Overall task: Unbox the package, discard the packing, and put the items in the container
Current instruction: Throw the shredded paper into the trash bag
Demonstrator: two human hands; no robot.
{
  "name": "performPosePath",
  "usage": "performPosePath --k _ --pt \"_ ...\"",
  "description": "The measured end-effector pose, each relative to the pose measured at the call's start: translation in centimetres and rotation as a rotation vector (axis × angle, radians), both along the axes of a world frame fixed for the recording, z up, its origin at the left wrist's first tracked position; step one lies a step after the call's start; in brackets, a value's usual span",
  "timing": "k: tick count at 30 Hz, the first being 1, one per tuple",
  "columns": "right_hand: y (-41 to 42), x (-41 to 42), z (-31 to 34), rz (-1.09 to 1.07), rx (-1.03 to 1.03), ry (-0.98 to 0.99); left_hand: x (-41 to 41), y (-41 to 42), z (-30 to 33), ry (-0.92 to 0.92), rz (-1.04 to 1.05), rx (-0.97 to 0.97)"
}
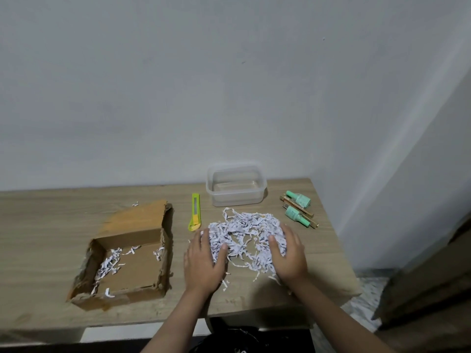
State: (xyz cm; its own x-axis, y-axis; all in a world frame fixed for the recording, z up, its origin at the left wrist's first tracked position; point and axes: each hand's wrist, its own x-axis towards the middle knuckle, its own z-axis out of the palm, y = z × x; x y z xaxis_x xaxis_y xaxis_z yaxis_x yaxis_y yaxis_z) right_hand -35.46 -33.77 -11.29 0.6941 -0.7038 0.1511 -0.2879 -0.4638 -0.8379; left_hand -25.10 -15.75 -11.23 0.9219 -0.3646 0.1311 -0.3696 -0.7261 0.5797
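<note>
no readable text; green bottles point(298, 200) labels too blurred.

A plain room in a home is suggested — a wood-grain table point(51, 225) is set against a bare white wall point(178, 85), with patterned flooring point(367, 289) beside it.

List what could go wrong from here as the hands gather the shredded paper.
1. The shredded paper is loose; with the left hand and right hand only cupping its sides, strands may fall and scatter on the table.
2. The utility knife lies just beside the pile; a sweep could likely knock it.
3. The green bottles lie on their sides near the table's right edge and might roll off if bumped.
</note>
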Motion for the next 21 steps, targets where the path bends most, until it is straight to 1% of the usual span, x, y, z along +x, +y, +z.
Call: performPosePath --k 3,6,9,12,16,21 --pt "2.1 1.9 0.0 0.034 0.032 -0.025 -0.6 -1.4 0.3 0.074 -0.073 -0.099" --pt "4.4 3.0 0.4 0.076 0.1 -0.135 -1.8 -3.7 1.1 0.238 -0.142 -0.341" --pt "5.7 3.7 0.6 0.045 0.23 -0.219 -2.6 -5.1 2.1 0.401 -0.095 -0.562" --pt "6.2 4.2 0.7 -0.036 0.392 -0.232 -2.8 -5.4 2.8 0.511 -0.037 -0.691" --pt "6.9 4.1 1.6 -0.075 0.462 -0.261 -3.0 -5.3 3.9 0.572 0.002 -0.799" --pt "7.1 3.2 4.1 -0.053 0.486 -0.315 -4.3 -5.0 6.3 0.55 0.011 -0.873"
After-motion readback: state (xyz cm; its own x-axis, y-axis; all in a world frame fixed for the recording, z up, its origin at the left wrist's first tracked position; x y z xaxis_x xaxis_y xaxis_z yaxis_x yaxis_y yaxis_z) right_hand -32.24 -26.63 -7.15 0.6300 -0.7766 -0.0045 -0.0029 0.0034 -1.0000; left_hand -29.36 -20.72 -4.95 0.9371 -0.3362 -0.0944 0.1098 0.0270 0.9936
